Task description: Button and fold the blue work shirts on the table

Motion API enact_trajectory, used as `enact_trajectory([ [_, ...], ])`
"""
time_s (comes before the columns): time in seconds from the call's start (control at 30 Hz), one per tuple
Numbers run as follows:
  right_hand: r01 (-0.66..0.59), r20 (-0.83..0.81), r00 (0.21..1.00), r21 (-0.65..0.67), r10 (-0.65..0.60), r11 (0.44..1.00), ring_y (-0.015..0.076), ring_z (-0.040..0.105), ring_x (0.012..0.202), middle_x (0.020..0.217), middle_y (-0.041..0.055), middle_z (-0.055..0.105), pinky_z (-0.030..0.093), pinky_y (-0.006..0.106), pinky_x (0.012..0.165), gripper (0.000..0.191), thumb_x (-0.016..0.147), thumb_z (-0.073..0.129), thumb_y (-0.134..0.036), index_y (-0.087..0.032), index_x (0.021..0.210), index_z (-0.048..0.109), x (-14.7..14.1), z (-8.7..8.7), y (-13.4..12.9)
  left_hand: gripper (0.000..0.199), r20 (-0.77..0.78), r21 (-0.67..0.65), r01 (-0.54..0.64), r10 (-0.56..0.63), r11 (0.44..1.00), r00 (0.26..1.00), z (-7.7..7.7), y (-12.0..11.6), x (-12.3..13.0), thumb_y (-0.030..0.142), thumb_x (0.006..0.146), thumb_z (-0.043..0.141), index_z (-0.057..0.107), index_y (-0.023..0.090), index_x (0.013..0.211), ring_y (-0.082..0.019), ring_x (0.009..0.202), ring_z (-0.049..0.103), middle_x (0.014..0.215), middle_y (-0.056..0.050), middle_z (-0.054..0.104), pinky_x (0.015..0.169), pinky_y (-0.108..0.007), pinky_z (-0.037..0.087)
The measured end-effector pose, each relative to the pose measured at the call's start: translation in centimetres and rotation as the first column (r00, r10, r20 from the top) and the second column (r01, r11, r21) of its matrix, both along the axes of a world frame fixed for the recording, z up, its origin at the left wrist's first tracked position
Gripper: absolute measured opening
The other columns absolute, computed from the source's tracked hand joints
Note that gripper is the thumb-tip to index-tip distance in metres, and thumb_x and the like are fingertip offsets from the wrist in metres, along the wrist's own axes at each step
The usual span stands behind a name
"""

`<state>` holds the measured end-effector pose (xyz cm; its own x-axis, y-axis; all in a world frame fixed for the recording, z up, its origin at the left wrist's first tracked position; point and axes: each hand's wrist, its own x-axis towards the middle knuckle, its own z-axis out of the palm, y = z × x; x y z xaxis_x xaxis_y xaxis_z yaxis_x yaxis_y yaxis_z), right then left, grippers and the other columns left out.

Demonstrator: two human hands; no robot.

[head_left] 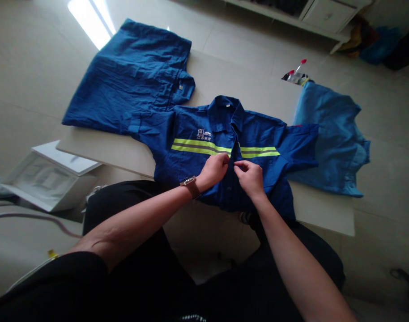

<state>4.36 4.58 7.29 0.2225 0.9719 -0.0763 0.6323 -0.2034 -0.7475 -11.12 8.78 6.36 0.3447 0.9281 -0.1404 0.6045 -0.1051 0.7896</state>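
Note:
A dark blue work jacket (258, 138) with yellow-green reflective stripes and a white chest logo lies front up on a pale board (244, 85), its collar pointing away from me. My left hand (213, 172), with a brown-strapped wristwatch (190, 185) on its wrist, pinches the jacket's front placket just below the stripes. My right hand (249, 179) pinches the same placket from the other side, fingertips close to my left hand. The button under my fingers is hidden. Dark blue work trousers (127, 76) lie flat on the board beyond the jacket's sleeve.
A lighter blue garment (332, 138) lies crumpled at the board's right side, with plastic bottles (295, 74) behind it. A white folded box (50, 179) stands on the floor at left. A white shelf unit (312, 13) and piled cloth (375, 44) stand at the back.

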Motion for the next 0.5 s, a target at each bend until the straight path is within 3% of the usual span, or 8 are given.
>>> enact_trajectory([
  [0.23,-0.010,0.017,1.000,0.003,0.009,1.000,0.0177,0.053,0.057,0.063,0.0033,0.067,0.042,0.031,0.062,0.029,0.080,0.064,-0.037,-0.017,0.088,0.082,-0.14,-0.49,0.35,0.018,0.193,-0.186,-0.056,0.093,0.981,0.977,0.46,0.27,-0.33,0.013,0.080,0.061,0.078,0.012,0.086,-0.014,0.070,0.064,0.076,-0.003,0.075,0.063,-0.023,0.042],
  [0.5,0.003,0.008,1.000,0.034,-0.003,0.999,0.0163,0.049,0.055,0.060,0.0022,0.064,0.040,0.031,0.060,0.030,0.078,0.063,-0.039,-0.017,0.086,0.082,-0.39,-0.29,0.37,0.023,0.243,-0.206,-0.050,0.100,0.977,0.965,-0.03,0.45,-0.74,0.006,0.075,0.063,0.081,0.012,0.090,-0.015,0.075,0.069,0.082,-0.005,0.079,0.067,-0.023,0.047],
])
